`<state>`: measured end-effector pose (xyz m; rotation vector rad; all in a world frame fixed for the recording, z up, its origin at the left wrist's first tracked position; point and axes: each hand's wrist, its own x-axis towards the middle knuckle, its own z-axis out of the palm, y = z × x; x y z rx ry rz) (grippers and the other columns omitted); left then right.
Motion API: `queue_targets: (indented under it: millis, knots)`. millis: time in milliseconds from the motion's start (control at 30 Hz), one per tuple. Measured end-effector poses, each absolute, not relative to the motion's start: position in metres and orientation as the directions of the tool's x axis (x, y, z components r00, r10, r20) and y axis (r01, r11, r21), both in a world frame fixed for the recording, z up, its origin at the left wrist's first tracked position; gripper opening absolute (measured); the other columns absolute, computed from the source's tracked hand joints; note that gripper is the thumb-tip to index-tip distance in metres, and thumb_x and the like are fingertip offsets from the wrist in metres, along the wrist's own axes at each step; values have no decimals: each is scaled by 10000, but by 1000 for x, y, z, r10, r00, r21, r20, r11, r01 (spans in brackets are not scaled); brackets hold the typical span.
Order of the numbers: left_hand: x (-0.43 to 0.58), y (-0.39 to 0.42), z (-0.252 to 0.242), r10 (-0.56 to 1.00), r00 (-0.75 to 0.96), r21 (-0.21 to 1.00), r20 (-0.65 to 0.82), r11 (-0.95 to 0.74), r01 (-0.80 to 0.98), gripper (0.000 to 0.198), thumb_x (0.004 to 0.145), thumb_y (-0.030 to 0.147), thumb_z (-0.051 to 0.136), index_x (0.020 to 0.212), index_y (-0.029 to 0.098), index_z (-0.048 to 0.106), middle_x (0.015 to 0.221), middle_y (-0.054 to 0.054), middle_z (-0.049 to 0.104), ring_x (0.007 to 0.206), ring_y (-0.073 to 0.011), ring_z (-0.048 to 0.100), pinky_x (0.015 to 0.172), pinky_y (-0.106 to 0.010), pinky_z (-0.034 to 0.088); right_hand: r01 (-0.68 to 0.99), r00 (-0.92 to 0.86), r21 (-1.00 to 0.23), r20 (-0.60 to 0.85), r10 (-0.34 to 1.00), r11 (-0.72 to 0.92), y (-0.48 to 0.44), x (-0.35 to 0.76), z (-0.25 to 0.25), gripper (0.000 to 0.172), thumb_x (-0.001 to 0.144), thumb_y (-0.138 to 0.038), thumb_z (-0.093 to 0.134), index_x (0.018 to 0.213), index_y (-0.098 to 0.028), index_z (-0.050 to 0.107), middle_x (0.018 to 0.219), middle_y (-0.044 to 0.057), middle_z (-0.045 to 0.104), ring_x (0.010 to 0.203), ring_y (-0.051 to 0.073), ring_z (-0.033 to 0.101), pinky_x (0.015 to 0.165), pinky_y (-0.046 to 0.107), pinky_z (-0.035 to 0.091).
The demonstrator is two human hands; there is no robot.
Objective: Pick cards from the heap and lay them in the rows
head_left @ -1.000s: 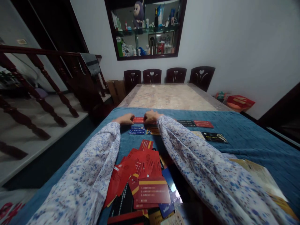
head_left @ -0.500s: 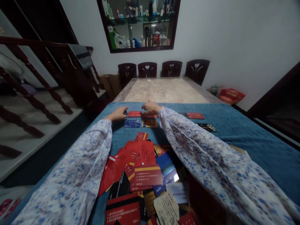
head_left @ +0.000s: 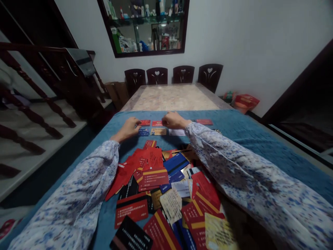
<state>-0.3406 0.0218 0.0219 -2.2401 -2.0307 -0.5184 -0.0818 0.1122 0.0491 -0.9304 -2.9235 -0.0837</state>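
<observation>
My left hand (head_left: 129, 128) rests at the left end of two rows of cards, its fingers bent and a little apart. A red card (head_left: 145, 122) and a blue card (head_left: 144, 132) lie beside its fingertips. My right hand (head_left: 175, 119) is closed with curled fingers just right of another red card (head_left: 157, 123); whatever those fingers may hold is hidden. Below it lie an orange-yellow card (head_left: 158, 131) and a pale card (head_left: 176, 132). Between my forearms spreads a loose heap of cards, with red cards (head_left: 152, 158), a blue card (head_left: 176, 163) and a black card (head_left: 131, 234).
A blue cloth (head_left: 247, 152) covers the near part of the table (head_left: 179, 97). Several dark chairs (head_left: 157, 75) stand at its far end. To the left is a wooden stair railing (head_left: 36, 100); a red bag (head_left: 246, 101) sits by the wall at right.
My right hand has shifted right along the back row, uncovering the red and orange-yellow cards. My left hand now partly covers the leftmost cards. The view has turned slightly, showing more of the heap.
</observation>
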Motion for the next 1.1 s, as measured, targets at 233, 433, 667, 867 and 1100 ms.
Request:
queue_targets:
  millis: [233, 433, 667, 867, 1100]
  knots:
    - [-291, -15, 12, 945, 172, 153, 278, -221, 963, 284, 867, 273, 555, 1011, 139, 760, 1085, -124, 672, 1053, -265, 623, 1014, -406, 508, 547, -835, 6, 72, 546, 837, 80, -39, 46, 237, 903, -166, 572, 981, -207, 792, 1157, 92, 765, 1089, 275, 600, 799, 324, 361]
    - [-250, -43, 7, 931, 226, 161, 287, -279, 947, 230, 885, 271, 563, 933, 167, 763, 1046, -112, 652, 1013, -260, 616, 946, -416, 530, 519, -852, -28, 54, 520, 854, 57, -10, 40, 195, 932, -212, 594, 1006, -210, 775, 1152, 99, 746, 1193, 288, 533, 781, 317, 329]
    - [-215, -69, 8, 922, 288, 113, 260, -325, 939, 147, 879, 221, 611, 906, 176, 749, 1018, -101, 649, 996, -247, 607, 909, -391, 512, 514, -857, -27, 15, 515, 857, 38, 12, 33, 232, 927, -275, 651, 1122, -228, 766, 1218, 101, 721, 1148, 290, 521, 788, 340, 319]
    - [-192, -93, 18, 935, 313, 43, 167, -324, 945, 156, 882, 300, 657, 882, 167, 738, 1024, -104, 649, 994, -260, 580, 883, -411, 480, 450, -889, -68, 59, 454, 890, 22, 27, 25, 290, 905, -327, 677, 1162, -225, 764, 1179, 126, 699, 1105, 294, 513, 812, 354, 339]
    - [-170, -111, 32, 932, 355, 16, 69, -357, 934, 266, 849, 431, 695, 847, 166, 723, 977, -93, 627, 980, -268, 555, 921, -427, 445, 404, -915, -43, -10, 403, 914, 10, 32, 22, 442, 833, -400, 742, 1236, -219, 724, 1201, 139, 660, 1135, 324, 490, 841, 388, 383]
